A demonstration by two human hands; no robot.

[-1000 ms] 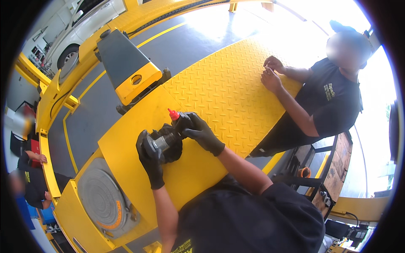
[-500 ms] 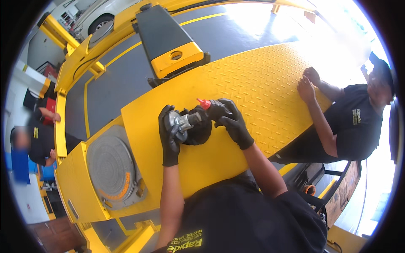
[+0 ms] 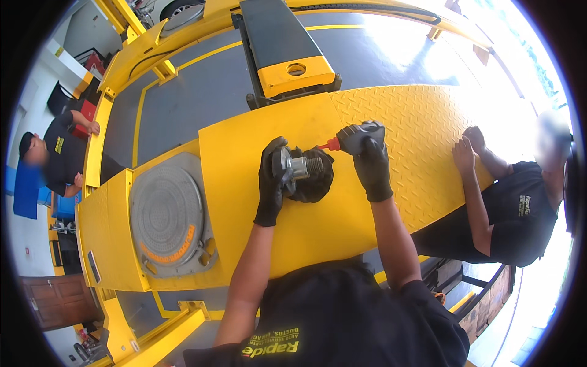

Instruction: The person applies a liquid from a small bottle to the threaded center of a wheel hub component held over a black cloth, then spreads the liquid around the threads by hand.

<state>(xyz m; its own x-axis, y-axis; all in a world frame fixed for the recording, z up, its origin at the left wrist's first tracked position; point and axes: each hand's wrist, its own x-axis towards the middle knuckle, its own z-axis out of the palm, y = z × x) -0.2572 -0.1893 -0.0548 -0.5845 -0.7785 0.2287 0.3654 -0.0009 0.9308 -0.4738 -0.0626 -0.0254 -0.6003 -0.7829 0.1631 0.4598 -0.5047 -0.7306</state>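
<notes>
My left hand [image 3: 272, 183], in a black glove, is closed around a silvery metal stub [image 3: 298, 167] with a round flange and a ridged, bolt-like end pointing right. Behind and below the stub is a rounded black thing [image 3: 316, 186]; I cannot tell whether it is part of it. My right hand [image 3: 373, 162], also gloved, grips a dark squeeze bottle [image 3: 354, 139] with a red nozzle [image 3: 331, 144]. The bottle lies nearly level, its nozzle aimed left at a point just above the ridged end. No drop of liquid shows.
Beneath my hands spreads a yellow metal platform [image 3: 244, 131], with tread plate [image 3: 416, 122] to the right. A round grey turntable [image 3: 165, 214] is set in at left. A black-and-yellow jack beam [image 3: 293, 61] stands beyond. One person [image 3: 520, 202] leans at right, another [image 3: 61, 150] stands at far left.
The bottle in my right hand has swung up and right, away from the metal stub. My view has shifted, so the platform sits lower and farther right. Both hands keep their holds.
</notes>
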